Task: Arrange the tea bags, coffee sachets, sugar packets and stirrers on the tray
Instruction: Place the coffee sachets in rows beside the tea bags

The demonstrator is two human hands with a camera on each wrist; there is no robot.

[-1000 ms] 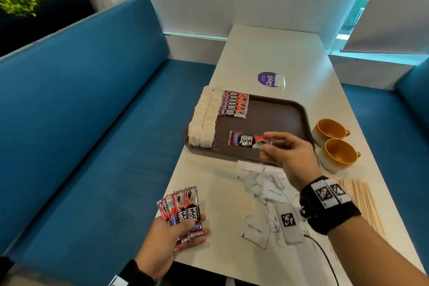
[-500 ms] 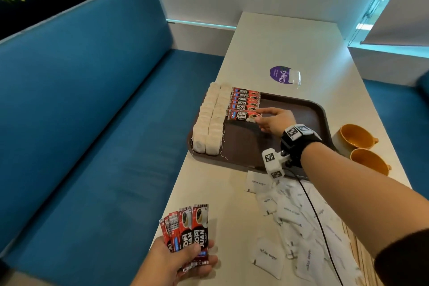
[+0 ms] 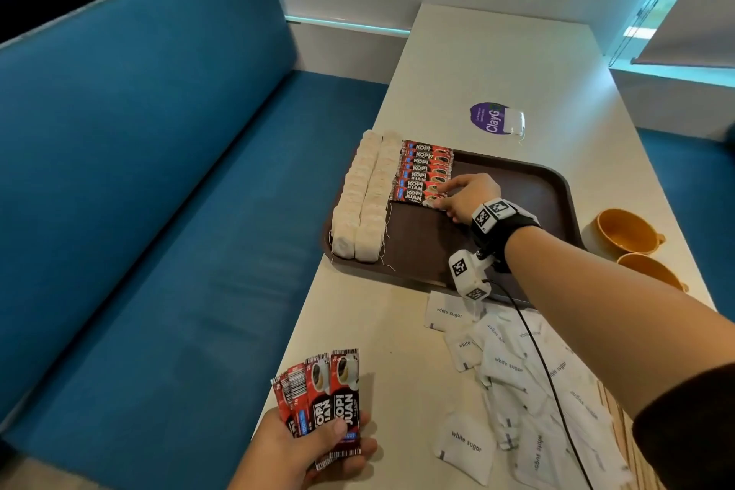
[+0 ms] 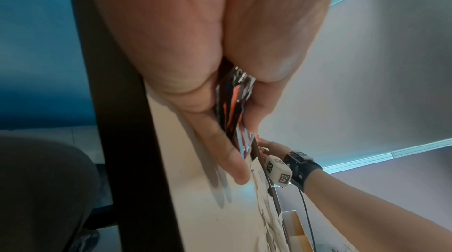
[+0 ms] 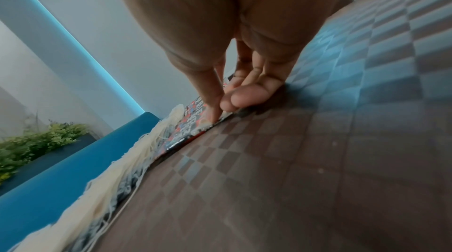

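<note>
— At the near end of the coffee row, our right hand (image 3: pixel 467 197) is setting down the newest sachet (image 3: pixel 417 196); thumb and fingertips (image 5: pixel 215 110) are pinching its right edge, pressing it against the tray (image 3: pixel 533 187).

— So we are still filling the coffee column?

— We are judging so. Left of the grip the sachet is lying just beside the tea bags (image 3: pixel 364 193), overlapping the sachet beyond it in the row of coffee sachets (image 3: pixel 425 167). Our left hand (image 3: pixel 308 450) is gripping a fan of spare sachets (image 3: pixel 324 394) at the table's near edge, well apart from the tray.

— What is the next move calling for?

— Probably letting go without dragging the sachet crooked, then drawing one from the fan. The sugar packets (image 3: pixel 513 374) are lying loose on the table under our right forearm, not yet on the tray; the stirrers (image 3: pixel 614 406) are barely showing at the frame's edge.

— What is each view giving us?

— The head view is showing the whole layout and two orange cups (image 3: pixel 624 231) right of the tray. The right wrist view is showing the fingertips actually touching the sachet and the tea strings alongside. The left wrist view is showing the spare sachets clamped between thumb and fingers (image 4: pixel 220 140).
</note>
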